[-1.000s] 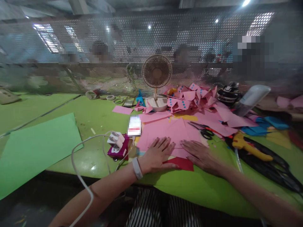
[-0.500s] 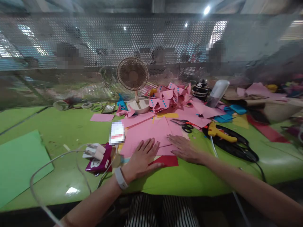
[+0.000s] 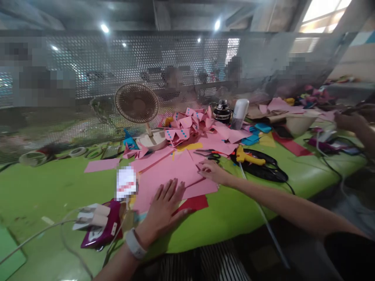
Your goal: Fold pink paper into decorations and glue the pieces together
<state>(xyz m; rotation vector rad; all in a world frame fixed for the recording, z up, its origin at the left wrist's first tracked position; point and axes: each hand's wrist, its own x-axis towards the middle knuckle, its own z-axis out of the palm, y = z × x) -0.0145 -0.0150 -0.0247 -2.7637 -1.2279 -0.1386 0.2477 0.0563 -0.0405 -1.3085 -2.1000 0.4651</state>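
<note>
My left hand (image 3: 163, 208) lies flat with fingers spread on a stack of pink paper sheets (image 3: 170, 175) at the near edge of the green table (image 3: 52, 191). A red sheet (image 3: 193, 203) sticks out from under the pink stack beside my thumb. My right hand (image 3: 211, 171) rests on the right edge of the top pink sheet, its fingers curled down on the paper near the black-handled scissors (image 3: 209, 154). I wear a white wristband on the left wrist.
A small desk fan (image 3: 137, 105) stands behind the paper, next to a heap of folded pink shapes (image 3: 190, 123). A yellow glue gun (image 3: 249, 157) lies on a black mat at right. White plugs on a purple pouch (image 3: 101, 228) lie at left. Another person's hand (image 3: 348, 121) works at far right.
My view has swung to the right. My right hand has slid from lying flat on the pink sheet up to its right edge and curled its fingers. The left hand stays pressed on the paper.
</note>
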